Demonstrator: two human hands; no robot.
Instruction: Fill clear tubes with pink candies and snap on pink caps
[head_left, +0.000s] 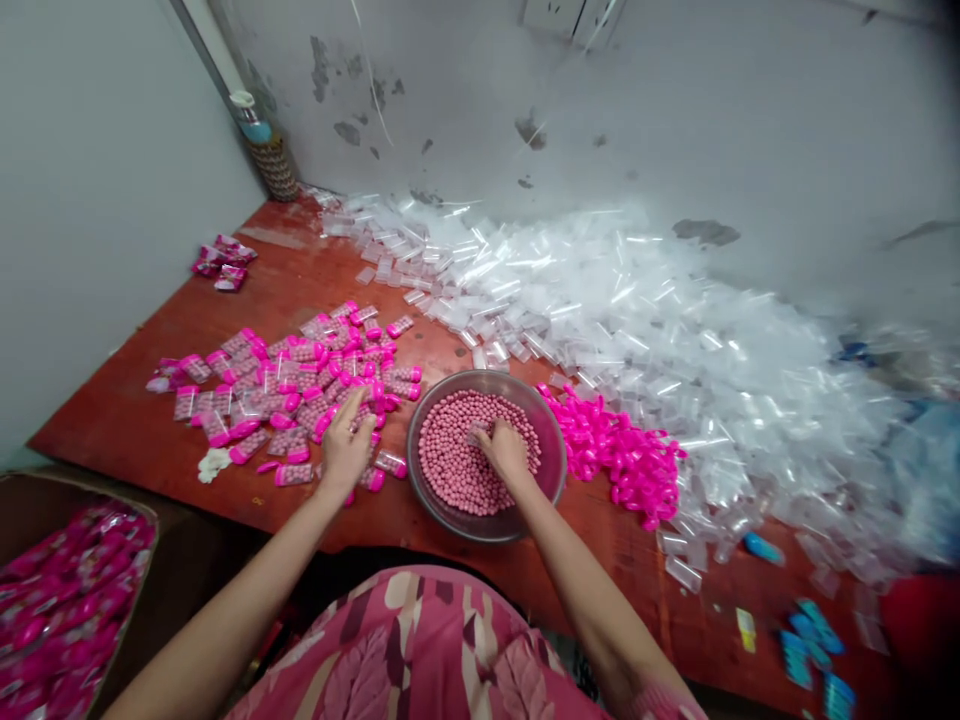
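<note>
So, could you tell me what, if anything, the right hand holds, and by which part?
The right hand seems to pinch a small clear container at the pink beads; its gripped part cannot be told.

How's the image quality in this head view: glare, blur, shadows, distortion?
Head view: glare streaks and washed-out white across the clear plastic containers; right hand and left hand slightly soft; wide-angle stretching of both forearms towards the bottom corners; dark shadow beneath the table's near edge; right edge hazy, its upper corner darkened; pink beads fairly distinct.
</note>
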